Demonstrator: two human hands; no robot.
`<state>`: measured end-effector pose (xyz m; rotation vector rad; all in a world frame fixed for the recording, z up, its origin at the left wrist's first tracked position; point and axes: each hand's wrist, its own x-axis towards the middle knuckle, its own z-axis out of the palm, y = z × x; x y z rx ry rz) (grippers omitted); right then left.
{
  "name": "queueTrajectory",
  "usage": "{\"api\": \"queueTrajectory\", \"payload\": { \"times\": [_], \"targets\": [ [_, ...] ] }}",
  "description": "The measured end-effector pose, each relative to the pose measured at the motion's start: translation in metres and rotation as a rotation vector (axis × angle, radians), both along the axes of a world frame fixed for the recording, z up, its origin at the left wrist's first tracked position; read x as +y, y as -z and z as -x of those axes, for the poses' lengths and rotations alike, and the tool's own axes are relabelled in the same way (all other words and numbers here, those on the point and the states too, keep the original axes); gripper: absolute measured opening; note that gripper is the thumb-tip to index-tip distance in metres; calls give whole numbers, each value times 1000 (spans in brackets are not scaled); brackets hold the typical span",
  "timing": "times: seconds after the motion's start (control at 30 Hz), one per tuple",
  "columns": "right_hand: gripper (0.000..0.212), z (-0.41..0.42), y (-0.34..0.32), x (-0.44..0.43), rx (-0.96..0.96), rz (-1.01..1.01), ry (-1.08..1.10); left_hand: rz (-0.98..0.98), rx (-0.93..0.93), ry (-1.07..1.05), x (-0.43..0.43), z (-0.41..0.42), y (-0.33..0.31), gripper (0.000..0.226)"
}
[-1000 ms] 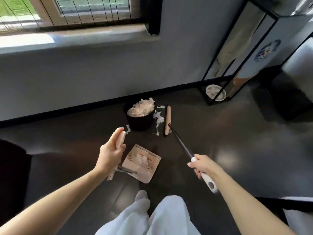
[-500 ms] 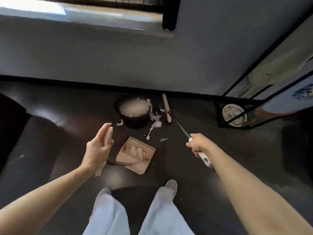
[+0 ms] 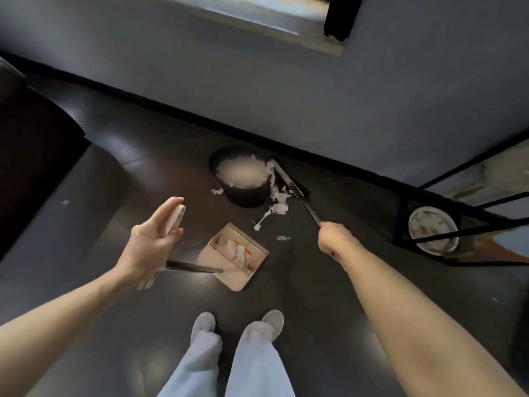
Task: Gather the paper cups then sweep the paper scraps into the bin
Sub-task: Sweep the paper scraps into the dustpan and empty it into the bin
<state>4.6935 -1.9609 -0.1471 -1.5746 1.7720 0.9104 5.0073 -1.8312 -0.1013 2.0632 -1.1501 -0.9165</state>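
- White shoes (image 3: 203,322) and pale trousers at the bottom, standing on the dark floor (image 3: 315,325).
- Left hand (image 3: 151,245): thumb and mostly straight fingers pinch the beige grip of the dustpan (image 3: 237,282), which sits on the floor with a few bits in it.
- Right hand (image 3: 333,239) is fisted tight round the broom (image 3: 307,208) stick.
- Loose paper scraps (image 3: 279,209) lie between dustpan and bin (image 3: 246,196), right by its wall.
- Bin's heaped with white paper, and the broom head is just right of it.
- Round white container (image 3: 432,227) far right, inside a black frame.
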Motion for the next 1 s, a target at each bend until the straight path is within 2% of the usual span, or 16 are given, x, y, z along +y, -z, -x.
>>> {"api": "queueTrajectory", "payload": {
  "times": [0.13,0.27,0.53,0.73,0.87,1.0],
  "targets": [
    [69,-5,-2,20,44,-140,-75,28,22,22,4,-5,2,57],
    [61,-15,-22,39,-20,-144,-41,30,28,40,9,-16,1,64],
    [72,-85,-44,157,-156,-201,262,43,6,205,45,-88,-2,62],
    [72,-165,-53,237,-151,-225,303,24,-1,301,86,-153,-3,58],
    [70,-207,-68,255,-175,-250,241,8,-4,290,105,-189,-5,57],
    [69,-223,-81,242,-247,-247,332,-9,-32,240,117,-221,-7,58]
  ]
}}
